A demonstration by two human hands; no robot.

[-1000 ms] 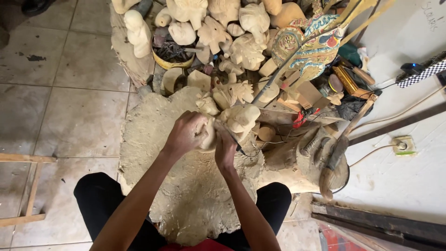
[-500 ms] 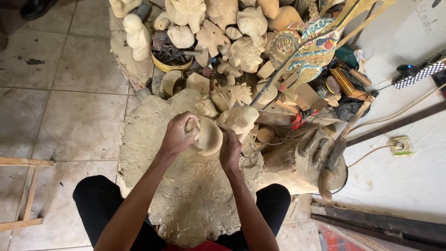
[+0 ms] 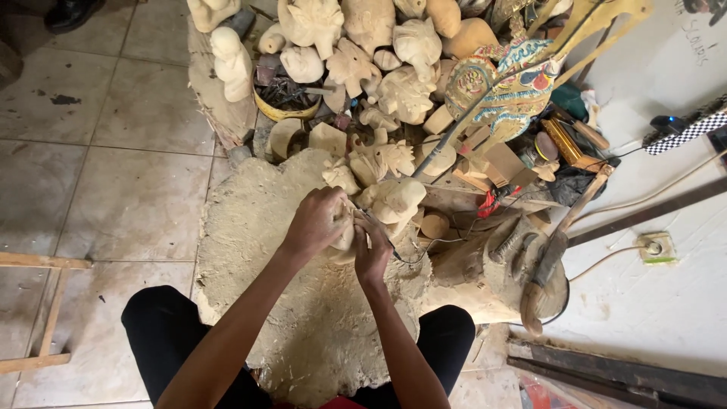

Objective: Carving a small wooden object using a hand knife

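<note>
**Both hands on a small pale carving at mid-frame**

The left hand (image 3: 316, 224) is wrapped tight around a small pale wooden carving (image 3: 347, 236), mostly hidden, so its long axis cannot be told. The right hand (image 3: 371, 254) pinches a thin dark tool (image 3: 379, 233), slanting from upper left to lower right, tip against the carving. Beneath lies a rough wood slab (image 3: 303, 333); unfinished carved figures (image 3: 394, 91) crowd the upper frame.

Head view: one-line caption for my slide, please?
Left hand grips a pale wooden carving on a worn wooden block; right hand works it with a thin tool.
</note>
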